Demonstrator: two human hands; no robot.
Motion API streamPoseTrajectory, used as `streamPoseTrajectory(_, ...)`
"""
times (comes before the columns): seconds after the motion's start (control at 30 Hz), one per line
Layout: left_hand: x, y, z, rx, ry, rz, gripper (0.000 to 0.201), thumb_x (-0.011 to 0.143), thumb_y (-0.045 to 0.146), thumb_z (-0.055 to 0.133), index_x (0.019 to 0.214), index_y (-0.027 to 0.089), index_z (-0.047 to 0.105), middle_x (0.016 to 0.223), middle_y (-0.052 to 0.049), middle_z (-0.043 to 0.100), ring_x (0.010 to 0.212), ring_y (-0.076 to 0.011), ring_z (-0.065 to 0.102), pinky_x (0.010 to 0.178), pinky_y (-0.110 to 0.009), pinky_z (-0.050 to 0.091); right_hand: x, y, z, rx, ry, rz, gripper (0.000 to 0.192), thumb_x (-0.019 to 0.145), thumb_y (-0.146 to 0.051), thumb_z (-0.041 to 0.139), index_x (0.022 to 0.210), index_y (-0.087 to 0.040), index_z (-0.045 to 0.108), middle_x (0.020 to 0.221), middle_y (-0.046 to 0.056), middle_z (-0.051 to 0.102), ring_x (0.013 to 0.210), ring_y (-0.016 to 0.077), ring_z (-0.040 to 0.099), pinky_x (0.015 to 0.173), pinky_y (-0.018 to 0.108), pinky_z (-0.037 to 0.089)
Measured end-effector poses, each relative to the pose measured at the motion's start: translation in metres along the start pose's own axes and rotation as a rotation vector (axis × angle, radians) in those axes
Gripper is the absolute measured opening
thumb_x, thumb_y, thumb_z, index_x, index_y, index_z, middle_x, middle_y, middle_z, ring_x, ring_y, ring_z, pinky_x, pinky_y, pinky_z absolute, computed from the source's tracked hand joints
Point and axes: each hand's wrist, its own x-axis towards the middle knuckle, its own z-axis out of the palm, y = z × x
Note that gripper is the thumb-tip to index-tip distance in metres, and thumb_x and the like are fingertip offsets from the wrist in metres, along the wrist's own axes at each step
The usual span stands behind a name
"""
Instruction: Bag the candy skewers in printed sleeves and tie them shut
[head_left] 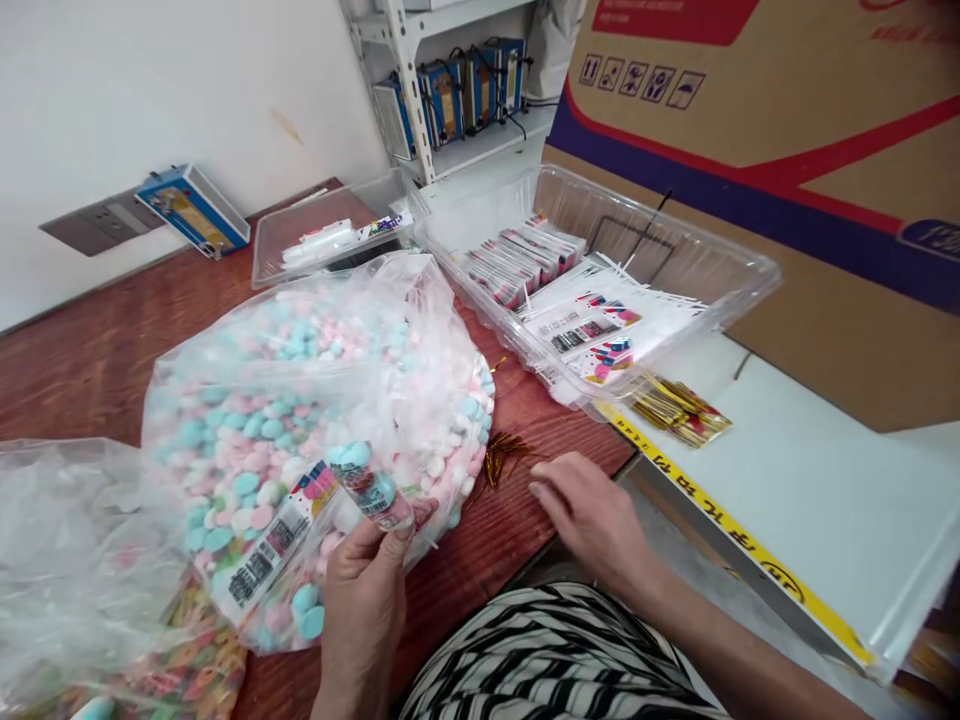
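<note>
Reddish-brown wooden table (pixel 90 350) stands against a plain white wall (pixel 187 80). Grey socket plate (pixel 101 222) low on the wall. White metal shelving unit (pixel 409 60) behind the table. Large cardboard box (pixel 787 150) at right, beside a white surface (pixel 810 500) edged in yellow tape. Light even, diffuse.

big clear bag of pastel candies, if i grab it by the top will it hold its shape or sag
The big bag of candies would probably sag: its film is thin and crumpled, and the loose round pieces could shift. It looks heavy, being bulging full. Its mouth seems open near the left hand, so pieces may spill.
</note>
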Motion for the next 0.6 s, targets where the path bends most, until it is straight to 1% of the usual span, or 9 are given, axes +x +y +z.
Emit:
streamPoseTrajectory(0.03,0.0,-0.001,-0.003,0.09,-0.01,0.012,0.02,0.069,0.036,0.079,0.082,0.02,0.077,0.083,-0.003,0.076,0.086,-0.0207,0.069,0.091,-0.036,0.051,0.0,0.011,-0.002,-0.124,0.036,-0.03,0.02,0.097,-0.027,0.048,0.103,-0.019,0.065,0.094,0.008,0.062,0.089,0.0205,0.056,0.084,0.034,0.044)
streamPoseTrajectory(0.1,-0.002,-0.001,-0.006,0.282,-0.063,0.046,0.022,0.075,0.036,0.074,0.089,0.02,0.077,0.085,-0.003,0.076,0.09,-0.0216,0.067,0.089,-0.033,0.05,0.001,0.028,-0.002,-0.273,0.04,-0.08,0.02,0.096,-0.024,0.049,0.105,-0.019,0.066,0.094,0.009,0.06,0.089,0.021,0.056,0.084,0.033,0.044)
streamPoseTrajectory(0.17,-0.006,0.0,-0.006,0.436,-0.117,0.094,0.023,0.079,0.036,0.07,0.092,0.019,0.077,0.085,-0.002,0.075,0.089,-0.0218,0.065,0.084,-0.031,0.049,0.004,0.036,0.003,-0.345,0.015,-0.117,0.019,0.096,-0.021,0.05,0.098,-0.019,0.068,0.092,0.008,0.059,0.087,0.0208,0.054,0.082,0.033,0.043)
streamPoseTrajectory(0.27,-0.01,0.005,-0.004,0.592,-0.158,0.178,0.023,0.085,0.037,0.063,0.093,0.019,0.075,0.082,-0.001,0.072,0.085,-0.0206,0.063,0.078,-0.028,0.047,0.008,0.037,0.01,-0.38,-0.001,-0.127,0.019,0.095,-0.019,0.049,0.089,-0.019,0.068,0.093,0.008,0.06,0.086,0.0215,0.053,0.081,0.034,0.04)
streamPoseTrajectory(0.37,-0.01,0.011,-0.005,0.71,-0.171,0.27,0.022,0.089,0.036,0.058,0.089,0.019,0.072,0.078,0.0,0.068,0.078,-0.0178,0.06,0.073,-0.026,0.043,0.01,0.036,0.012,-0.342,0.007,-0.109,0.018,0.095,-0.018,0.048,0.088,-0.017,0.065,0.099,0.01,0.061,0.091,0.0231,0.054,0.082,0.036,0.04)
streamPoseTrajectory(0.43,-0.009,0.014,-0.006,0.762,-0.175,0.327,0.021,0.091,0.034,0.055,0.087,0.019,0.069,0.075,0.001,0.065,0.073,-0.016,0.056,0.069,-0.025,0.041,0.01,0.035,0.009,-0.291,0.01,-0.108,0.017,0.095,-0.019,0.048,0.087,-0.017,0.062,0.101,0.01,0.061,0.094,0.0231,0.055,0.083,0.036,0.041)
streamPoseTrajectory(0.5,-0.007,0.016,-0.007,0.815,-0.171,0.376,0.02,0.093,0.032,0.052,0.085,0.02,0.066,0.074,0.001,0.062,0.071,-0.0155,0.054,0.067,-0.025,0.04,0.009,0.031,0.004,-0.162,0.022,-0.096,0.017,0.096,-0.02,0.045,0.085,-0.019,0.058,0.098,0.009,0.062,0.093,0.0217,0.056,0.083,0.035,0.043)
streamPoseTrajectory(0.6,-0.005,0.019,-0.005,0.896,-0.148,0.46,0.018,0.094,0.027,0.048,0.086,0.02,0.063,0.08,-0.001,0.06,0.076,-0.0167,0.054,0.069,-0.026,0.041,0.004,0.012,-0.006,0.106,0.096,-0.009,0.019,0.098,-0.024,0.042,0.083,-0.021,0.052,0.082,0.004,0.062,0.077,0.0179,0.059,0.074,0.03,0.046)
